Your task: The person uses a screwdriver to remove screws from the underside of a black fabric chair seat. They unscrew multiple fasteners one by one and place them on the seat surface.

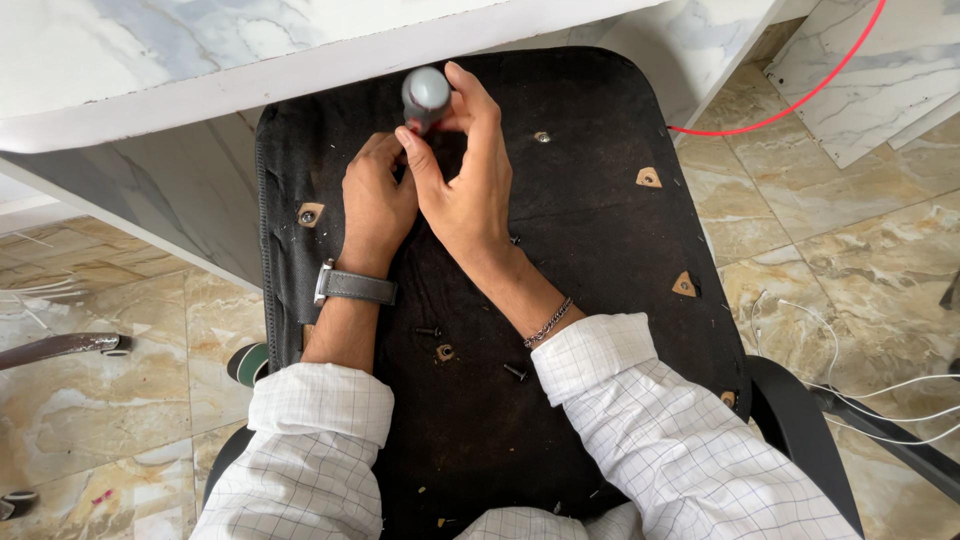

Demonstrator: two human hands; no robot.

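Note:
An upturned office chair seat (600, 250) with a black fabric underside fills the middle of the view. My right hand (462, 170) is closed around a screwdriver with a grey round-topped handle (426, 92), held upright over the far part of the seat. My left hand (376, 195), with a grey watch on the wrist, has its fingers curled low by the tool's shaft, which is hidden. Loose black screws (515, 372) lie on the fabric near my forearms. Several screw holes with torn brown patches (648, 178) dot the seat.
A white marble-patterned tabletop (200, 60) runs along the top edge, right above the seat. Beige tiled floor surrounds the chair. A red cable (800, 100) and marble panels (880, 80) lie at the upper right, white cables (870, 390) at the right. A black armrest (790, 420) curves at the lower right.

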